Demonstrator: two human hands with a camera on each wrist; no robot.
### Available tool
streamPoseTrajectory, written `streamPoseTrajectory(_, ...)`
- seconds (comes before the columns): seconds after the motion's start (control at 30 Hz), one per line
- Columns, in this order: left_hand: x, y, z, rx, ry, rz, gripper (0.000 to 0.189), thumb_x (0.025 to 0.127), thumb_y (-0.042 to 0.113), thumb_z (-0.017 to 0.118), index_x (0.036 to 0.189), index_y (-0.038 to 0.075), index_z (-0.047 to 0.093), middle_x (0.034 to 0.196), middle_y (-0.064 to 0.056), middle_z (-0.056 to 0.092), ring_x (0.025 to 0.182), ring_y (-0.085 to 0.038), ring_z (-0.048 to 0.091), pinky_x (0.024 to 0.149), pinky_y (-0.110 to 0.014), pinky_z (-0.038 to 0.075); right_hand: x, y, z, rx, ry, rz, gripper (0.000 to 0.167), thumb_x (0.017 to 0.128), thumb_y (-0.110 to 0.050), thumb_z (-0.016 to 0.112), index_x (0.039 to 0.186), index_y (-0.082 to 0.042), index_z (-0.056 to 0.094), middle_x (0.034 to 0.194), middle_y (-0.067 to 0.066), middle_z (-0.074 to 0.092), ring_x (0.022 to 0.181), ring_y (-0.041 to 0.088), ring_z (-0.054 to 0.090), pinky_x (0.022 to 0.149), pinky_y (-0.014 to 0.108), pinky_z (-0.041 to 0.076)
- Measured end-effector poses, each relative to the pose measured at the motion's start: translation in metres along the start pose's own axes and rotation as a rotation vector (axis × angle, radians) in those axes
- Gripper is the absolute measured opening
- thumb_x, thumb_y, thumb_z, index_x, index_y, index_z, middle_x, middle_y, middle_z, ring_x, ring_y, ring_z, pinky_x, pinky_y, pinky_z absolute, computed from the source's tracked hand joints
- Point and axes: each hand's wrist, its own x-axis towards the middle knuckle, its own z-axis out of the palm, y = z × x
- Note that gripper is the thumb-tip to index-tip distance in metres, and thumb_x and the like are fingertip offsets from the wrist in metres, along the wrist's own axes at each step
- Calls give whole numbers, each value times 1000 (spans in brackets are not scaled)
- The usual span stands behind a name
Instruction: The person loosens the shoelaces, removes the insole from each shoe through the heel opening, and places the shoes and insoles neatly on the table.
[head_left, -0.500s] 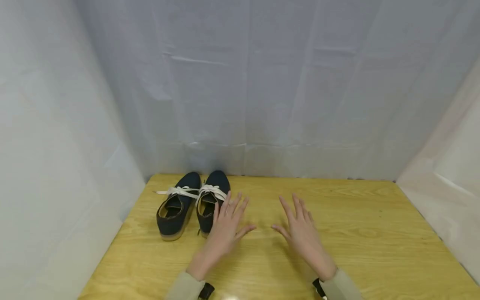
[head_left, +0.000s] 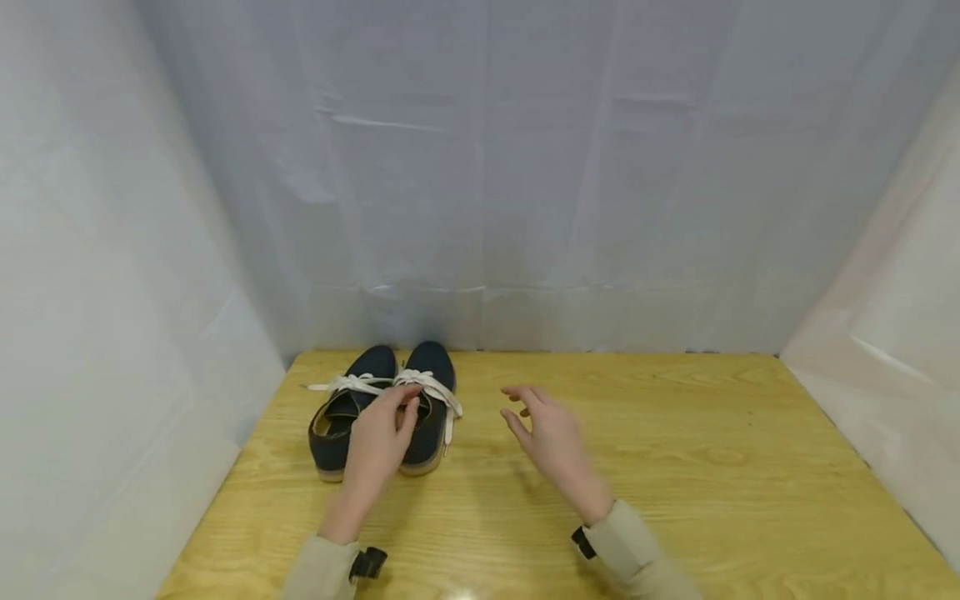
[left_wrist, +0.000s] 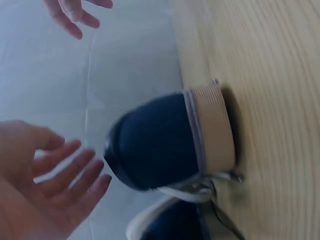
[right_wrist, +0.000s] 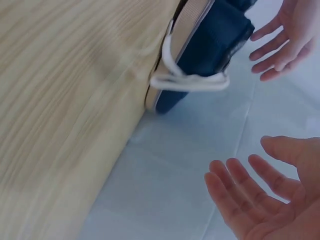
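Note:
Two navy shoes with white laces stand side by side at the left rear of the wooden table, toes toward the back. Over the openings of the left shoe (head_left: 330, 446) and the right shoe (head_left: 431, 362) hovers my left hand (head_left: 375, 433), fingers loosely bent and holding nothing. In the left wrist view a gap shows between its fingertips and the heel of a shoe (left_wrist: 155, 142). My right hand (head_left: 557, 446) hangs above the table to the right of the shoes, palm turned inward, fingers relaxed around nothing. A white lace (right_wrist: 190, 82) droops over one shoe's side.
A pale yellow wooden tabletop (head_left: 675, 450) lies under both hands. Whitish sheeting (head_left: 555, 208) rises behind its back edge, with more sheeting (head_left: 112, 292) along the left and right sides. Both sleeves have a dark strap (head_left: 367, 564) at the wrist.
Both hands have swung left, the left one now in front of the shoe openings. Their spread fingers have drawn in and bent. The shoes stay in place.

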Motion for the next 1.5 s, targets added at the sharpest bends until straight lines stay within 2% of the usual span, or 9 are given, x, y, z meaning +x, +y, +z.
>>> streamPoseTrajectory(0.1,0,-11,-2,42,-14,-73,26,102,16,62,125,6,69,98,-10,68,68,-23,59,58,-40,49,5,-12,13,43,-53,12,35,94,-21,75,127,-12,67,116,5,70,87,18,70,69,31,58)
streamPoseTrajectory(0.23,-2,-20,0,50,-113,-145,39,104,19,58,138,0,58,116,-22,66,92,-38,67,75,-54,55,10,-26,31,104,-139,22,44,96,-25,73,136,-10,61,124,10,66,96,24,70,73,36,59)
streamPoseTrajectory(0.4,-8,-29,5,-28,-210,-226,48,108,21,50,150,0,45,138,-27,58,116,-48,61,91,-65,49,11,-40,50,121,-247,37,59,97,-34,70,146,-7,52,135,16,60,107,30,68,86,42,59)
streamPoseTrajectory(0.63,-9,-36,8,-66,-223,-278,46,111,23,40,152,3,42,122,-26,67,100,-51,66,84,-67,49,18,-53,70,163,-368,122,79,96,-48,67,154,-2,40,150,23,48,124,39,60,101,49,51)
streamPoseTrajectory(0.8,-10,-39,7,-61,-232,-321,44,112,22,37,151,3,44,133,-28,61,106,-55,63,88,-69,46,22,-66,85,133,-431,143,87,95,-54,64,156,1,34,157,23,39,126,39,58,100,51,51)
streamPoseTrajectory(1.03,-10,-44,4,-148,-284,-368,45,112,22,37,153,5,41,145,-29,51,116,-57,56,92,-71,43,20,-80,91,84,-438,164,90,94,-54,65,156,3,33,158,27,35,110,38,66,90,46,56)
streamPoseTrajectory(1.17,-9,-42,5,-133,-287,-385,46,111,22,37,152,2,43,144,-28,51,121,-57,54,97,-72,40,20,-86,91,45,-416,172,90,94,-53,66,154,6,35,157,29,35,101,39,68,86,49,57)
streamPoseTrajectory(1.37,-8,-33,8,-117,-269,-402,47,110,23,37,150,-1,47,140,-28,55,120,-55,56,95,-70,42,21,-90,91,-26,-369,172,91,93,-50,69,150,12,37,152,32,40,112,40,65,85,48,57)
streamPoseTrajectory(1.5,-9,-28,11,-124,-247,-403,47,109,22,41,148,-3,47,138,-29,56,118,-55,57,93,-70,43,22,-88,91,-66,-337,157,90,91,-48,74,147,14,41,148,32,46,104,38,68,79,44,59)
